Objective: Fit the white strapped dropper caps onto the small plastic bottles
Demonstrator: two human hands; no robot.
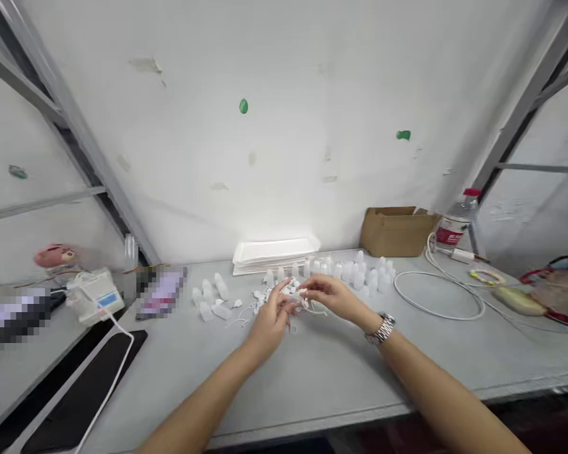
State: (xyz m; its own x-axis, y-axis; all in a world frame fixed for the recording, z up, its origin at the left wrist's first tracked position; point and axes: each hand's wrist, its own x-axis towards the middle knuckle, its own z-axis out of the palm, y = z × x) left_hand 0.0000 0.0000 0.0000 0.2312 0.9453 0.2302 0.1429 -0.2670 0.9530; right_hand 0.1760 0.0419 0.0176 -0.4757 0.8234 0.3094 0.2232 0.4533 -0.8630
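While both bare hands are meeting over a grey table (312, 391), the head view is showing the left hand (267, 318) holding a small whitish piece (293, 295) in a narrow pinch. The right hand (334, 297) is reaching in from the other side, its fingertips narrow and close to the piece; whether they are gripping it, I cannot tell. For such light work, steady left fingertips and a gentle right touch are probably serving best, with the thin pale cord (315, 309) below the right fingers needing care so it isn't snagging.

Just beyond the grip, loose white parts (264, 295) are lying in a pile. Translucent caps (360, 272) are clustering beyond it to the right, and more caps (208, 292) are sitting to its left. Behind the grip, shallow white trays (274, 253) are stacking up against a pale, scuffed wall (284, 157). Farther right of the grip, a cardboard box (397, 233), a red-capped bottle (454, 224) and a looping white cable (439, 318) are resting; far left, a white device (97, 296) is trailing its lead.
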